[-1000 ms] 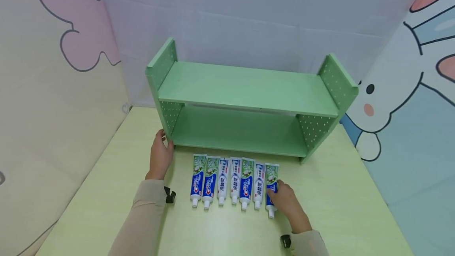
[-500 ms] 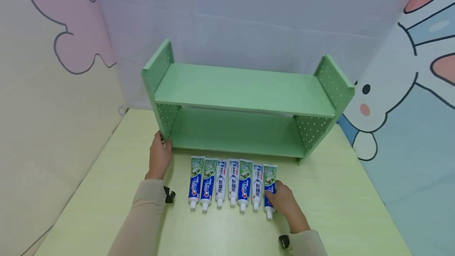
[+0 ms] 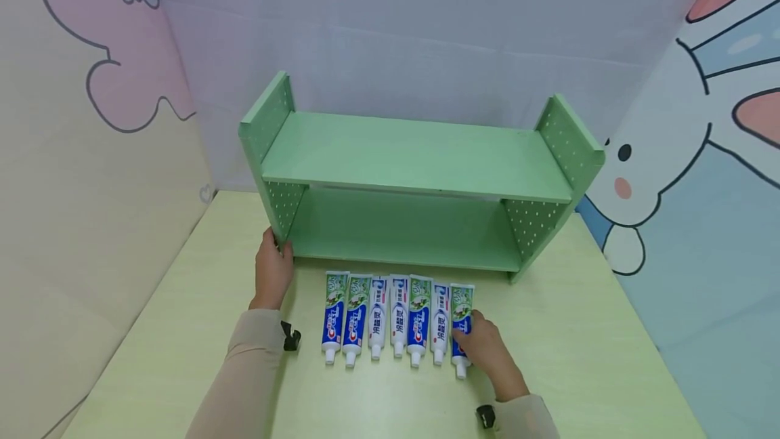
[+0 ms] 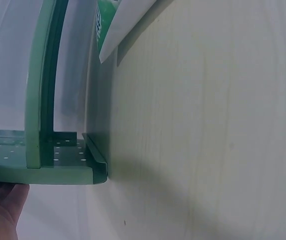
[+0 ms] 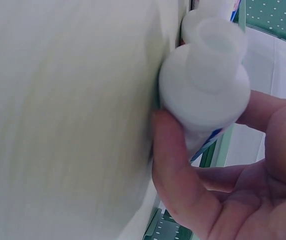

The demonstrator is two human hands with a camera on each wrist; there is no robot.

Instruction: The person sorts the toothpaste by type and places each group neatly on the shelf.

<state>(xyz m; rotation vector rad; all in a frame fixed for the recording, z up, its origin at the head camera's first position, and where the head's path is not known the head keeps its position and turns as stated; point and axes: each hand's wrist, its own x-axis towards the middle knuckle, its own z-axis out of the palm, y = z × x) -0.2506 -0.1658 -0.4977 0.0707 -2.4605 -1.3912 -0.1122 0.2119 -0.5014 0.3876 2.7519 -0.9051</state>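
Observation:
My left hand (image 3: 273,273) grips the lower left side panel of a green two-tier shelf (image 3: 414,154). In the left wrist view, the thumb and fingers lie on opposite faces of that perforated panel (image 4: 68,175). Several toothpaste tubes lie in a row before the shelf, caps toward me. Some are blue and green Crest tubes (image 3: 356,320), others white with blue print (image 3: 399,317). My right hand (image 3: 487,347) pinches the rightmost blue and green toothpaste tube (image 3: 462,300) by its sides. Close up in the right wrist view, its white cap (image 5: 215,55) points toward the camera.
The shelf stands on a pale yellow-green table (image 3: 378,405), near the plain back wall (image 3: 402,39). Cartoon-printed walls flank it, with a rabbit (image 3: 646,175) on the right. Both forearms wear beige sleeves (image 3: 240,358) with black wrist mounts (image 3: 291,336).
The head view has shifted slightly, so the shelf and tubes appear a little lower and further left. Both hands keep their hold in the same places.

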